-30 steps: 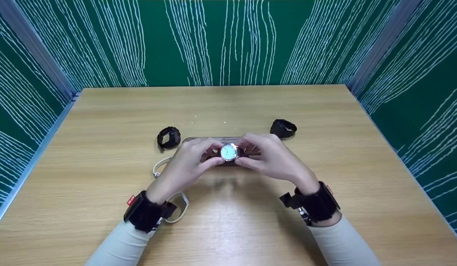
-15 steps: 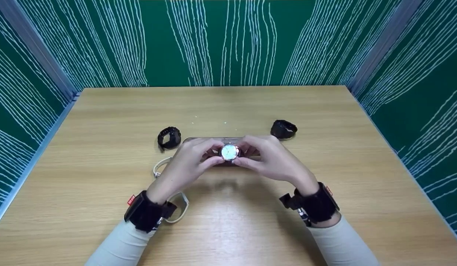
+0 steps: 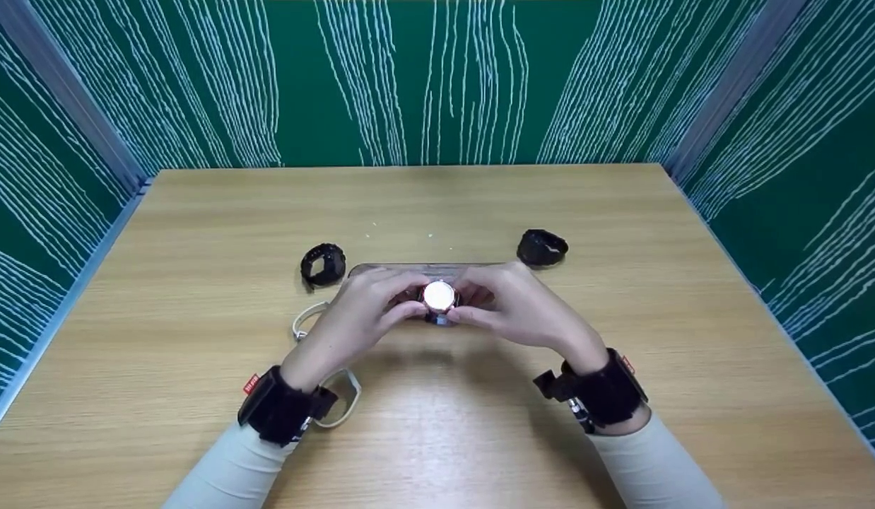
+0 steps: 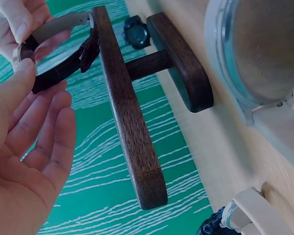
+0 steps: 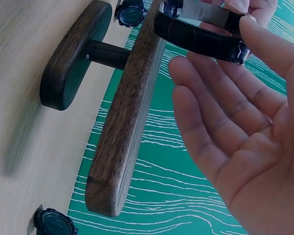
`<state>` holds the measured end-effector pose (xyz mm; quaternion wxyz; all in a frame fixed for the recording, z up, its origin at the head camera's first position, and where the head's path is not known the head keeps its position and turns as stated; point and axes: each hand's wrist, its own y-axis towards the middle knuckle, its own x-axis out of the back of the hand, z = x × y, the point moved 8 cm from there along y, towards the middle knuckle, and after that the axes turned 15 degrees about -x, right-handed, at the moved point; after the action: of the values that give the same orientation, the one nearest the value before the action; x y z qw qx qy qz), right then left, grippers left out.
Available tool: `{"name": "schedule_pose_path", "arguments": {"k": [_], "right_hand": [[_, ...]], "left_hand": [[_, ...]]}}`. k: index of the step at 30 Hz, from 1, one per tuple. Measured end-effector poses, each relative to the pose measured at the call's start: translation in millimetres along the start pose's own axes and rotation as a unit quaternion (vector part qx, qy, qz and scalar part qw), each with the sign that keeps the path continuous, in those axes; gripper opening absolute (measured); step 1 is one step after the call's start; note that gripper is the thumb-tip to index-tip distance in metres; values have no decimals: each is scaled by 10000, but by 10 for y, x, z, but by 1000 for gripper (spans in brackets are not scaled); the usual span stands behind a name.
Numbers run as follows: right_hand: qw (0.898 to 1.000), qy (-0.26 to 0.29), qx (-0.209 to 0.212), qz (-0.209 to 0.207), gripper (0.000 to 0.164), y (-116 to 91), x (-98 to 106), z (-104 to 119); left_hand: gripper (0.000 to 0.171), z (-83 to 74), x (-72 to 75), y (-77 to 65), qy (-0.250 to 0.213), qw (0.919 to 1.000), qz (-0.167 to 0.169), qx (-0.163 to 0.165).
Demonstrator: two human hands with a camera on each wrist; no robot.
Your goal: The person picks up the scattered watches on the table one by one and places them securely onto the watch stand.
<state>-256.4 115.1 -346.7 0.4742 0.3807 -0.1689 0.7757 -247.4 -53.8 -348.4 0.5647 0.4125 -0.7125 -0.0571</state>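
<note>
Both hands pinch one wristwatch (image 3: 439,296) between thumbs and fingers, one hand at each side of its round case. Glare whitens the dial in the head view. My left hand (image 3: 370,300) and right hand (image 3: 512,304) meet in front of a dark wooden T-shaped watch stand (image 4: 130,117). The dark brown strap (image 5: 201,39) forms a loop behind the case, its far side overlapping the upper end of the stand's bar in both wrist views. In the left wrist view, the strap's buckle end (image 4: 89,53) lies right beside the bar. Both hands' other fingers extend loosely below the watch.
A black watch (image 3: 324,265) lies left of the stand and another black watch (image 3: 542,247) lies right of it. White-strapped watches (image 3: 344,406) rest near and partly under the left forearm. Green patterned panels (image 3: 437,85) border the wooden table (image 3: 437,198).
The watch has tilted and shifted slightly towards me; its dial went from pale green to white glare. A shiny bit now shows under the case. Both hands moved slightly with it.
</note>
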Motion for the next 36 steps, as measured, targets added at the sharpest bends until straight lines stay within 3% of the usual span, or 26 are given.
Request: {"name": "schedule_pose_path", "arguments": {"k": [15,25,32,36], "right_hand": [[9990,-433,-45,-46,16,-1,-17,-18],[9992,-332,-68,-211,14,-2,22,-11],[9987,-259,-138,-422,16,1,87,-44],[9983,-166,-270,-484,20,-10,143,-62]], "left_hand": [[34,12,-56,5,-27,9997,238,38],[36,63,-55,-11,-165,9996,189,137],[41,190,28,-55,-181,9980,120,586],[37,318,150,-90,-3,9954,-171,943]]}}
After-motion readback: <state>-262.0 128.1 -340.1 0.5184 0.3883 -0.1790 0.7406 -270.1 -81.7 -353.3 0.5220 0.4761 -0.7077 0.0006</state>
